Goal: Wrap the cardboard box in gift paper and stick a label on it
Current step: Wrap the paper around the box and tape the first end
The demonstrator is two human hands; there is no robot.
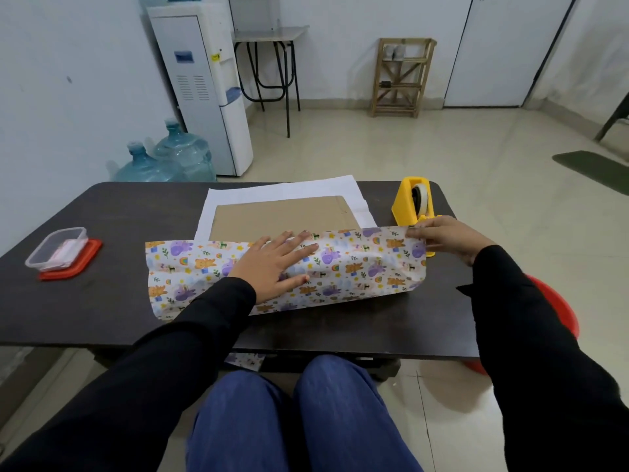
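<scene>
Head view, centre of frame. Item: cardboard box [279, 216], brown and flat, lay on the desk [102, 301] on top of the gift paper [357, 267], whose white underside showed beyond the box on its far, left and right sides.

Wrapping: the lower edge of the sheet had been brought up and over the lower part of the box, printed side up, with cartoon animals and rainbows. The upper half of the box was bare. No tape and no label could be seen on it.

Left hand [272, 264]: centre of frame, laid flat on the folded flap with fingers straight and spread, grip released, pressing the paper down onto the box.

Right hand [446, 236]: right of centre, grip pinching the upper right corner of the folded flap, apparently drawing the edge taut.

Progress, as a judgement: first fold only. Left to do: bring the far side of the sheet over, tape the seam, close both ends, stick on the label.

Nearby: yellow tape dispenser [408, 199], roll loaded, just beyond the right hand, upper right of the desk. Clear plastic container [56, 248], left of frame, standing on its red lid [92, 253]; it held something pale, possibly the labels, though that could not be told.
</scene>
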